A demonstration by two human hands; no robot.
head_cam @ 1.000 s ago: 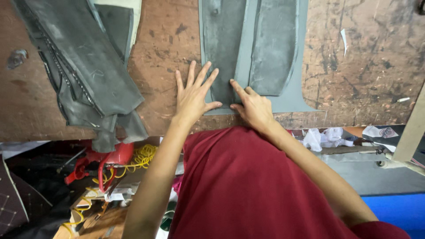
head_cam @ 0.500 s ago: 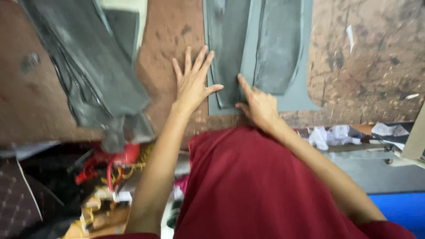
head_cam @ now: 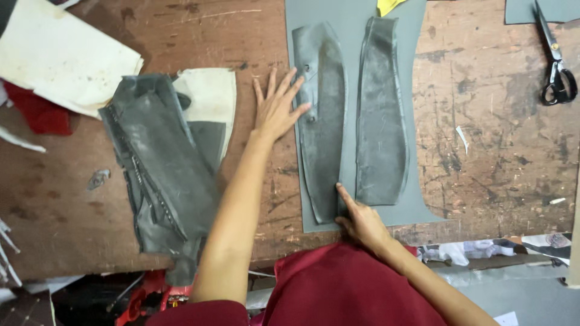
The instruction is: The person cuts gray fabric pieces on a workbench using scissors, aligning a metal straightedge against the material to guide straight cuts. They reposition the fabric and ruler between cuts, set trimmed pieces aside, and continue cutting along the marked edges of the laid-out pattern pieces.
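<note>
Two long dark grey leather pieces lie side by side on a lighter grey sheet (head_cam: 423, 72) on a worn wooden table. My left hand (head_cam: 277, 108) is spread flat with fingers apart at the sheet's left edge, its thumb touching the left leather piece (head_cam: 323, 121). My right hand (head_cam: 361, 218) rests near the table's front edge, its index finger pressing the bottom of the left piece, in the gap beside the right leather piece (head_cam: 380, 121). Neither hand grips anything.
A folded dark grey leather garment with a zipper (head_cam: 160, 175) lies at left over a cream panel (head_cam: 208, 96). Cream fabric (head_cam: 60, 57) sits at the far left corner. Black scissors (head_cam: 557, 60) lie at top right. A yellow scrap (head_cam: 389, 5) pokes in at the top.
The view has pulled back and shifted. My left hand has slid farther up along the left piece's edge, while my right hand stays near the bottom with its finger pressing down.
</note>
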